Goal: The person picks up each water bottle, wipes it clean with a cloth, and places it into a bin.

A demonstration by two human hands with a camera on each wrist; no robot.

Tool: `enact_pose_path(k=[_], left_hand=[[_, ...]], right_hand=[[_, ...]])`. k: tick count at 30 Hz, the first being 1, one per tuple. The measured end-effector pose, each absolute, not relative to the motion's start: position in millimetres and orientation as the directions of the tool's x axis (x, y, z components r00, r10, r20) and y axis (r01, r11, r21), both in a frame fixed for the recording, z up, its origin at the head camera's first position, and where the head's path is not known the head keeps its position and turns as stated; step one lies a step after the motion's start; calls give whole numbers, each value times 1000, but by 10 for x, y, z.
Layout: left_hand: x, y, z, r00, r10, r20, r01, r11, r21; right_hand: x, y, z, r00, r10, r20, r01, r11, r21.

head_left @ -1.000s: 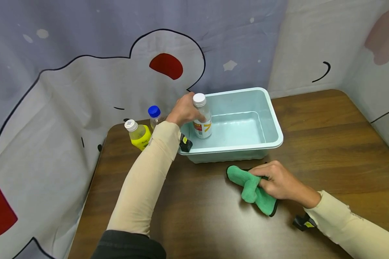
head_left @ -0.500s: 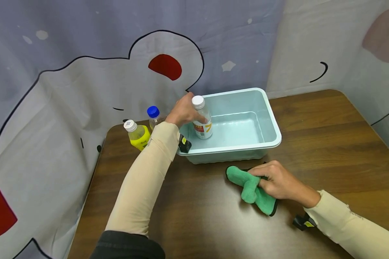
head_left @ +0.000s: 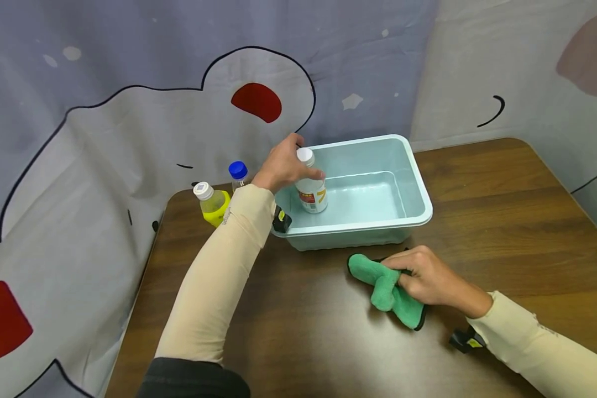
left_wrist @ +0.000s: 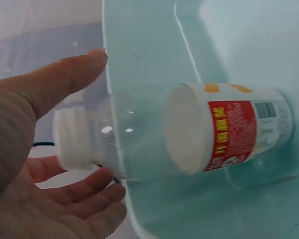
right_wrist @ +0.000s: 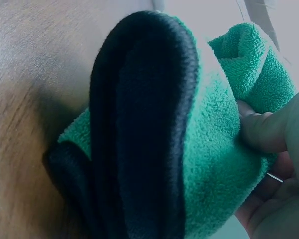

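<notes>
A clear plastic bottle (head_left: 312, 193) with a white cap and a white, red and yellow label stands upright inside the left end of the pale green basin (head_left: 378, 225). My left hand (head_left: 284, 166) is around its upper part, thumb and fingers spread apart. In the left wrist view the thumb and fingertips stand off the bottle (left_wrist: 229, 129), with the cap between them. My right hand (head_left: 423, 276) pinches a green cloth with black edging (head_left: 384, 287) just above the table in front of the basin. The cloth (right_wrist: 209, 149) hangs folded from thumb and fingers in the right wrist view.
Left of the basin stand a bottle of yellow liquid with a white cap (head_left: 213, 204) and a blue-capped clear bottle (head_left: 238, 172), partly hidden by the left arm. A printed curtain (head_left: 129, 138) hangs behind the brown wooden table (head_left: 298, 320).
My left hand has loosened from the bottle, its thumb and fingers spreading and lifting slightly. The bottle stays in the basin. My right hand and the cloth have not visibly moved.
</notes>
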State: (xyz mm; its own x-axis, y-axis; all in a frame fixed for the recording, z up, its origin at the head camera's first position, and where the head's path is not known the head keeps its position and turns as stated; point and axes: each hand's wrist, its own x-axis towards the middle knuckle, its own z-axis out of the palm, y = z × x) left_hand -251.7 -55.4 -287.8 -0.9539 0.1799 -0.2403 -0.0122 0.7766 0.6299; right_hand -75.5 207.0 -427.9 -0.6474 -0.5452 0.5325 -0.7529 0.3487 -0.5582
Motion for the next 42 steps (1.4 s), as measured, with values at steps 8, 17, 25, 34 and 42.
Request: enact_pose_path(k=[8, 17, 25, 34, 42], left_hand=[[-2478, -530, -2699, -953, 226, -202, 67, 807, 586], [-2419, -597, -2421, -942, 271, -197, 138, 851, 507], [-2349, -796, -2186, -958, 198, -206, 77, 872, 483], [-2346, -1108, -2053, -974, 141, -177, 57, 910, 410], [-2290, -1442, -1974, -980, 88, -178, 2, 901, 433]], right_hand=[[-782, 2089, -4262, -644, -538, 544, -759, 359, -543], [-827, 2099, -4270, -644, -536, 546, -759, 358, -544], [-853, 2092, -4281, -637, -536, 554, -764, 345, -546], [-881, 2099, -4292, -633, -546, 548, -768, 357, -532], [-882, 2096, -4292, -629, -548, 551, -772, 356, -527]])
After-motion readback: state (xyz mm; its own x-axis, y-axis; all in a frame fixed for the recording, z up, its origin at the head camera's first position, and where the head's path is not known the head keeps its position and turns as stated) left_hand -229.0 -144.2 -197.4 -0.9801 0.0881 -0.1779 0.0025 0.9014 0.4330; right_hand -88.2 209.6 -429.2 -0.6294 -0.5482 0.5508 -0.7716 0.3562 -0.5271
